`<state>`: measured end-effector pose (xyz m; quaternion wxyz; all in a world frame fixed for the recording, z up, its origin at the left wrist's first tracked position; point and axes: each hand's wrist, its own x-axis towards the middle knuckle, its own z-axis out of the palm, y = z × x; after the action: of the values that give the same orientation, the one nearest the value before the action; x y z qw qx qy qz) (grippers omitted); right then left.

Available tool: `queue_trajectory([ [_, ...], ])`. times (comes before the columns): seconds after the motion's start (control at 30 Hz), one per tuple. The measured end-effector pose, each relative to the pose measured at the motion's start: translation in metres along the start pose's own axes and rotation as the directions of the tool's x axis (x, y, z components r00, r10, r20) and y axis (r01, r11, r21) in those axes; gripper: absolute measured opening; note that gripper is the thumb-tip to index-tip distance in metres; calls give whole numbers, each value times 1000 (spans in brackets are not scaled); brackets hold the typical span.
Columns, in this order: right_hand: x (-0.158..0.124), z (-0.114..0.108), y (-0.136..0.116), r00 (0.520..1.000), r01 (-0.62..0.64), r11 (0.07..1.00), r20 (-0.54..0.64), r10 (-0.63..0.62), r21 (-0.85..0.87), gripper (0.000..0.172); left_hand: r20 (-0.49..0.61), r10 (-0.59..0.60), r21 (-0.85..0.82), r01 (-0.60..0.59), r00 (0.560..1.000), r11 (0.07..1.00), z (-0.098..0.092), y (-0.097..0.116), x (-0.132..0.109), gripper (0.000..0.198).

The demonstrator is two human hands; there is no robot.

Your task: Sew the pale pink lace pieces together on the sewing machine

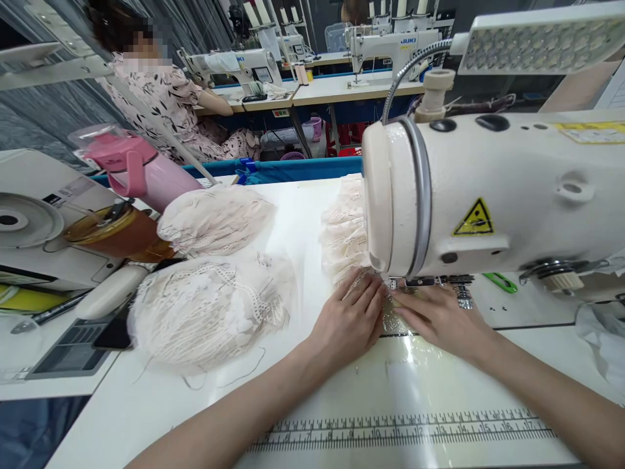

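Pale, cream-pink ruffled lace fabric (342, 228) lies left of the sewing machine (488, 189) and runs under its head. My left hand (354, 309) rests on the near end of this fabric, fingers pressed together over it. Just right of the presser foot (394, 284), my right hand (442, 319) lies low on the machine bed with fingers stretched out and thumb apart. Its fingertips are close to the foot; whether they touch cloth I cannot tell. The machine head hides the needle and part of the fabric.
Two heaps of similar fabric, a far one (217, 218) and a near one (209, 312), lie at left. Beyond stand a pink bottle (141, 166) and an amber cup (114, 231). Green thread snips (500, 283) lie right. A printed ruler (400, 431) runs along the front. A person (156, 98) sits at another machine.
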<state>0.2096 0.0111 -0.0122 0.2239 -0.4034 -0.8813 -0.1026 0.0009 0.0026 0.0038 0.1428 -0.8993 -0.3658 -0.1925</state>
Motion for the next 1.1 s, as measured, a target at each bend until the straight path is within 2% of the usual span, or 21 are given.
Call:
queue_trajectory([
  [0.13, 0, -1, -1, 997, 74, 995, -15, -75, -64, 27, 10, -19, -7, 19, 1000, 1000, 0, 0, 2, 33],
  [0.27, 0, -3, -1, 986, 166, 976, 35, -163, -140, 28, 22, -41, -5, 41, 999, 999, -1, 1, 3, 34],
  [0.5, 1, -2, -1, 988, 157, 967, 24, -155, -201, 31, 56, -51, -24, 52, 997, 998, -1, 0, 3, 35],
  [0.67, 3, -6, 2, 997, 73, 989, -1, -74, -127, 29, 84, -61, -46, 65, 995, 997, 0, -1, 3, 36],
  [0.77, 5, -9, 6, 999, -46, 999, -3, 46, 6, 26, 108, -83, -55, 89, 991, 995, 0, -2, 3, 36],
  [0.9, 6, -8, 11, 974, -217, 953, -22, 226, 212, 26, 134, -97, -51, 105, 986, 993, 0, -3, 3, 38],
  [1.03, 5, -3, 14, 963, -235, 931, -62, 261, 280, 26, 173, -126, -35, 134, 977, 990, -1, -2, 4, 40],
  [1.1, 2, 0, 16, 969, -200, 946, -89, 229, 255, 26, 199, -143, -25, 151, 969, 988, -3, 0, 3, 41],
])
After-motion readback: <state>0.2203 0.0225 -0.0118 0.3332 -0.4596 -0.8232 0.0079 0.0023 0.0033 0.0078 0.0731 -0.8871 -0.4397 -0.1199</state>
